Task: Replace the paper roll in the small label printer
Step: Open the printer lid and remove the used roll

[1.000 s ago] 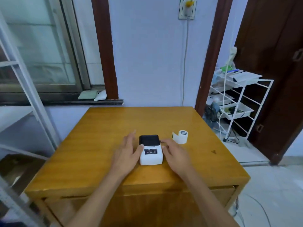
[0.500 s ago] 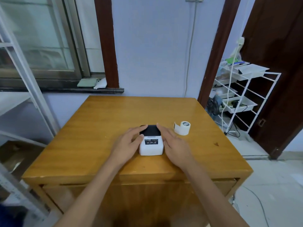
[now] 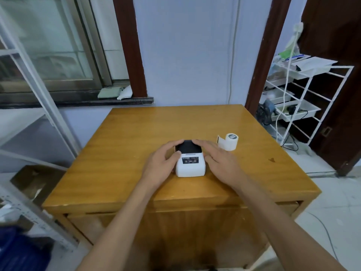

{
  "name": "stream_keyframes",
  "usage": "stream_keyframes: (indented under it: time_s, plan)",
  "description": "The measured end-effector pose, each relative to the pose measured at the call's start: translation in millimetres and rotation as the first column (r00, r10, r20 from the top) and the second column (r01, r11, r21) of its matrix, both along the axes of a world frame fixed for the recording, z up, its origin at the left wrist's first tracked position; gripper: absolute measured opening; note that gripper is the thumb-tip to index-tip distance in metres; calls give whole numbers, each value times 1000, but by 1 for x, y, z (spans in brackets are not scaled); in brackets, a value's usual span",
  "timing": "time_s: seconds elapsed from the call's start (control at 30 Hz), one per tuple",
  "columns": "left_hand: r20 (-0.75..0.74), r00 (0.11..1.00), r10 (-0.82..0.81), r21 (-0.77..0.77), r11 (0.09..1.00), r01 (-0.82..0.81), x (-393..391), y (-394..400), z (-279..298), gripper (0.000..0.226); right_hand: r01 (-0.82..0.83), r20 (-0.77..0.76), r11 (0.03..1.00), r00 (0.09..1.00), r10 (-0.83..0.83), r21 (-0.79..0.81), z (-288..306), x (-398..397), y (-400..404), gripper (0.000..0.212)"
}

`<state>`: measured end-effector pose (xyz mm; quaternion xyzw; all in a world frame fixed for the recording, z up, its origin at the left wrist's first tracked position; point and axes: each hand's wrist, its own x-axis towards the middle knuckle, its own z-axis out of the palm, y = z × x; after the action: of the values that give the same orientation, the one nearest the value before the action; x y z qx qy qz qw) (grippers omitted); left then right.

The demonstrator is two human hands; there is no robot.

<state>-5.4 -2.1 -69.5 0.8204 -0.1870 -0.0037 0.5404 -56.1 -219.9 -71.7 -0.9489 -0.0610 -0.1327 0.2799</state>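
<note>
Paper roll (image 3: 228, 142) just beside right hand (image 3: 221, 160); table (image 3: 125, 157) elsewhere bare

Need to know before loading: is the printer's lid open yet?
No, the black lid lies flat and closed on the label printer, both hands beside it.

Both hands close further in on the label printer (image 3: 190, 160). A second ago the left hand (image 3: 163, 165) lies beside it with fingers stretched forward on the table and only the thumb at its side; now those fingers curl over the far left corner of the black lid, the thumb pressing the left side. The right hand (image 3: 220, 160), earlier resting by the right side with its fingertips at the lid's right edge, now reaches its fingers across the lid's far right corner, nearly meeting the left fingers.
</note>
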Motion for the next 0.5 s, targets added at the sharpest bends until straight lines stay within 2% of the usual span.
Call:
stream_keyframes:
  time_s: [0.2, 0.5]
  plan:
    - [-8, 1000, 21, -51, 998, -21, 0, -2, 1, 38, -14, 6, 998, 1000, 14, -57, -1, 1, -4, 58]
    - [13, 1000, 24, -36, 999, -24, 2, 1, 0, 37, -48, 18, 999, 999, 48, 6, -1, -2, 1, 65]
